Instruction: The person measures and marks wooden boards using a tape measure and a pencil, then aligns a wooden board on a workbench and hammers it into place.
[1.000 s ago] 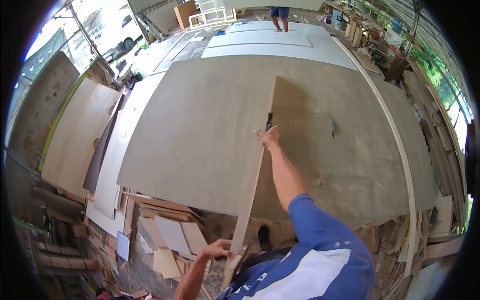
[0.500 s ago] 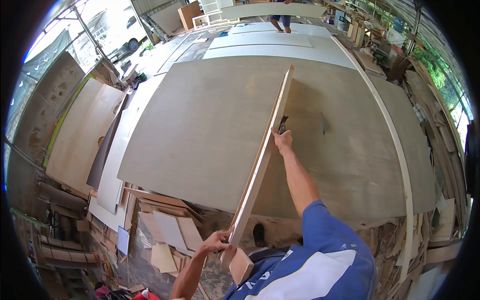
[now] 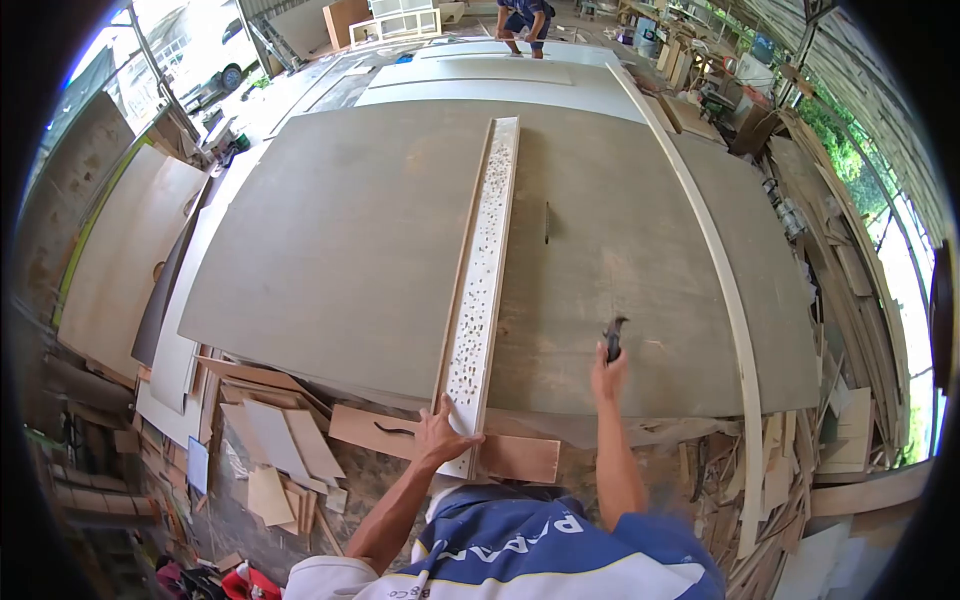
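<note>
In the head view, the long board (image 3: 474, 290) lies mid-frame on the big sheet (image 3: 330, 240), its near end jutting past the edge. The left hand (image 3: 438, 438) is spread over that end; hard pressing could tip it. Right of centre, the right hand (image 3: 608, 378) grips a black tool (image 3: 613, 341); dropped, it could scratch the sheet.

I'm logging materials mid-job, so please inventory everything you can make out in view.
Speckled board: one, white, lengthwise on the large panel
Large panel: one, grey-brown, centre
Slim object: one, dark, right of the speckled board
Long strip: one, pale, right side
Short board: one, reddish-brown, crosswise at the speckled board's near end
White panels: several, white, far end
Offcuts: many, brown and pale, lower left
Co-worker: one, dark clothes, far end
Hand tool: one, black, held
Left hand: one, bare, on the speckled board
Right hand: one, bare, holding the tool
</note>
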### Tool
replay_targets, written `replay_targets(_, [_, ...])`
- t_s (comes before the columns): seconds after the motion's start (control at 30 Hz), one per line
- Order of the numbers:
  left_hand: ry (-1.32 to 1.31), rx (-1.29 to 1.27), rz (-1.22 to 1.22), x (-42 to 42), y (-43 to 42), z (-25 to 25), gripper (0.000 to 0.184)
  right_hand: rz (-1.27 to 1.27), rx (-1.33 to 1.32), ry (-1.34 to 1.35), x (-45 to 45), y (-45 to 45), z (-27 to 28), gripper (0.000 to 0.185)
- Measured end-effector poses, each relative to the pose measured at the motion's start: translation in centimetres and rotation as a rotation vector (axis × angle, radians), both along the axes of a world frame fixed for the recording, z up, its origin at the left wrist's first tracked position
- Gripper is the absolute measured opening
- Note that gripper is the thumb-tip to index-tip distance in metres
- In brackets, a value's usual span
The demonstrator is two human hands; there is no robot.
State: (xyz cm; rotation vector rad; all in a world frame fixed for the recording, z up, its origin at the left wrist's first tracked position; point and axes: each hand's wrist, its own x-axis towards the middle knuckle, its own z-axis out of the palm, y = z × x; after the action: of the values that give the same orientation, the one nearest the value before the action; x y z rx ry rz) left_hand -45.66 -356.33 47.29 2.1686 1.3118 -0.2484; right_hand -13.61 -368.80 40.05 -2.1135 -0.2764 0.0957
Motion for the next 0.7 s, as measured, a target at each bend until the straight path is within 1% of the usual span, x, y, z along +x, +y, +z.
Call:
replay_targets(0.03, [-0.002, -0.001, 0.004, 1.0, -0.8, 1.0, 0.122, 0.004, -0.001, -0.002, -0.2, -1.5, 0.1, 0.045])
replay_targets(0.1, [0.015, -0.054, 0.073, 2.1, -1.8, 3.1, 0.118, -0.138, -0.001, -0.067, -1.1, -4.0, 0.4, 0.043])
replay_targets(0.17, [0.009, -0.019, 0.031, 1.9, -1.7, 0.9, 0.115, -0.143, 0.046, -0.044, -1.6, -5.5, 0.0, 0.042])
replay_targets(0.2, [-0.009, 0.011, -0.012, 2.1, -1.5, 1.1, 0.113, -0.148, 0.089, -0.034, -1.6, -6.1, -0.4, 0.041])
replay_targets(0.23, [-0.015, -0.037, -0.011, 2.1, -1.0, 1.3, 0.103, -0.156, 0.098, -0.027, -1.7, -6.3, -0.8, 0.041])
replay_targets(0.27, [-0.008, -0.028, -0.021, 1.9, -0.8, 1.8, 0.103, -0.165, -0.026, -0.170, -1.7, -6.6, -1.2, 0.039])
replay_targets(0.3, [-0.040, 0.025, -0.054, 1.6, -0.1, 2.1, 0.098, -0.177, -0.151, -0.314, -1.6, -6.7, -1.4, 0.038])
replay_targets(0.33, [-0.077, 0.077, -0.088, 1.5, 0.6, 3.0, 0.094, -0.192, -0.144, -0.314, -1.5, -6.8, -1.7, 0.038])
replay_targets(0.37, [-0.080, 0.083, -0.100, 1.3, 1.5, 4.1, 0.094, -0.188, -0.208, -0.391, -1.3, -6.9, -1.9, 0.040])
replay_targets(0.4, [-0.153, -0.057, 0.038, 1.1, 2.2, 6.4, 0.085, -0.180, -0.276, -0.467, -1.2, -7.1, -2.1, 0.042])
replay_targets(0.43, [-0.225, -0.199, 0.181, 0.7, 2.9, 8.4, 0.076, -0.185, -0.274, -0.468, -1.0, -7.2, -2.2, 0.042])
replay_targets(0.5, [-0.551, -0.180, 0.348, -0.8, 4.3, 10.8, 0.060, -0.191, -0.449, -0.483, -0.6, -7.1, -2.0, 0.044])
replay_targets(0.57, [-0.836, -0.179, 0.413, -2.0, 5.7, 15.0, 0.048, -0.189, -0.496, -0.500, -0.4, -6.9, -0.8, 0.043])
replay_targets(0.63, [-1.048, -0.121, 0.431, -2.8, 6.9, 18.2, 0.043, -0.175, -0.548, -0.519, -0.4, -6.8, -0.3, 0.042])
replay_targets(0.67, [-1.054, -0.122, 0.443, -2.9, 7.3, 19.2, 0.043, -0.180, -0.557, -0.492, -0.1, -6.7, -0.2, 0.042])
replay_targets(0.7, [-1.145, -0.089, 0.447, -3.0, 7.6, 20.0, 0.041, -0.186, -0.564, -0.465, 0.1, -6.5, -0.1, 0.043])
